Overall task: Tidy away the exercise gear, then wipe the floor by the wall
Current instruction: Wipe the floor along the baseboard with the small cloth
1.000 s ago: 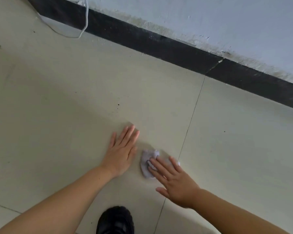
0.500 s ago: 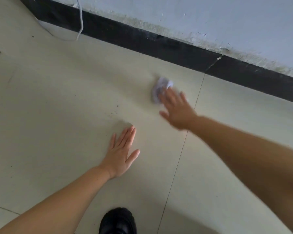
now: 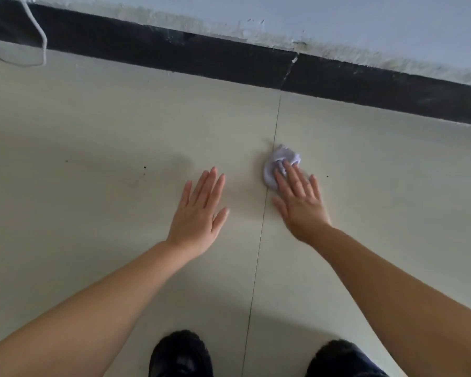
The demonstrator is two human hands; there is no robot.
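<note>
The right hand (image 3: 301, 202) lies flat on the floor (image 3: 93, 126) with its fingers (image 3: 288, 176) straight and a little spread, and the fingertips press down on a small crumpled white cloth (image 3: 279, 161). The cloth sits just to the right of a thin tile joint (image 3: 272, 164) that runs from the wall toward the person, and its left edge touches or slightly overlaps that line. The left hand (image 3: 199, 213) is on the other side of the joint, palm down on the pale tile, fingers straight and close together with the thumb held out to the side; it holds nothing. Both forearms are bare and reach forward from the lower corners of the view. Beyond the hands a black skirting board (image 3: 174, 55) runs along the foot of a light blue wall (image 3: 337, 20), where the paint looks rough and stained just above the black band. At the far left a white cable (image 3: 40, 34) hangs down across the skirting and loops onto the floor, well apart from the cloth. A few dark specks (image 3: 144, 167) dot the tile to the left of the left hand. Two dark shoes (image 3: 180, 355) show at the bottom edge, one on each side of the joint.
</note>
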